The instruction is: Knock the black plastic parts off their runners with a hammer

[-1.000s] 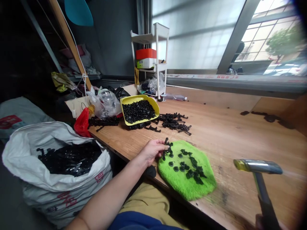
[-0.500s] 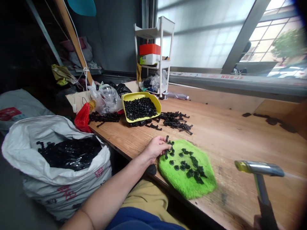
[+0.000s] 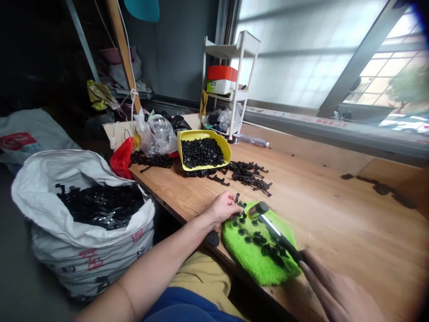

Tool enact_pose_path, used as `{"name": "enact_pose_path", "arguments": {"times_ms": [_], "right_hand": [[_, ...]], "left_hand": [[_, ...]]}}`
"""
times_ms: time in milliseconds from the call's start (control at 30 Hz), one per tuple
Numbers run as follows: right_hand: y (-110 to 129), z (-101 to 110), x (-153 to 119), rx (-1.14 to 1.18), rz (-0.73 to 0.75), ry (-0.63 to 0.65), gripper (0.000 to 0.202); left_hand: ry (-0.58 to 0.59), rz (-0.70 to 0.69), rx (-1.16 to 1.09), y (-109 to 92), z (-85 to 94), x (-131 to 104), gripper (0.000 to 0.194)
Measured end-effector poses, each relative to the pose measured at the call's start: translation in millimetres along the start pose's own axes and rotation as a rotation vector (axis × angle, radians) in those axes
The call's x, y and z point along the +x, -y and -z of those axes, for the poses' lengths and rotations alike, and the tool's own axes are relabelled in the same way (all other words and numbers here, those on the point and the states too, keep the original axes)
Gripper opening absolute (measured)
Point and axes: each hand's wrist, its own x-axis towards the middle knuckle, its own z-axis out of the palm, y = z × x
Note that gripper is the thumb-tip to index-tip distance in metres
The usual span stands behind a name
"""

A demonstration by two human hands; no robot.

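While the left hand (image 3: 225, 209) pinches a slim black plastic strip with small knobs (image 3: 237, 197) between thumb and fingers at the near-left edge of a fuzzy lime-green cloth pad (image 3: 246, 261), the right hand (image 3: 330, 284) is closed around the dark grip of a metal hammer with a yellow-tipped head (image 3: 274, 230). The hammer's head is just to the right of the left fingertips, over the pad; whether it touches anything cannot be told. Small round black pieces (image 3: 248, 240) lie scattered on the pad, with a denser cluster partly behind the hammer's handle.

The pad rests near the front edge of a light-brown wooden bench (image 3: 311, 192). Farther back, a shallow yellow plastic tray (image 3: 224, 145) holds a heap of tiny black parts (image 3: 203, 153). Beside its right side lies a loose pile of knobbed black strips (image 3: 250, 173), and a crumpled red plastic bag (image 3: 121, 159) sits at the bench's left end. To the left of the bench stands an open white woven sack (image 3: 112, 243), filled with shiny black pieces (image 3: 100, 206).
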Motion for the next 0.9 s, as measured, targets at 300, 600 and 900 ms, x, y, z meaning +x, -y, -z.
{"name": "enact_pose_path", "arguments": {"times_ms": [300,600,900], "right_hand": [[13.3,7.3,18.7,0.055,0.076,0.055,0.036],[13.7,8.2,17.1,-0.009,0.098,0.099,0.037],[21.1,9.7,21.3,0.038,-0.072,0.175,0.047]], "left_hand": [[-0.011,0.017,-0.003,-0.3,0.5,2.4,0.027],[0.034,-0.032,-0.002,-2.0,1.6,0.6,0.027],[0.022,0.017,0.116,-2.9,3.1,3.4,0.026]]}}
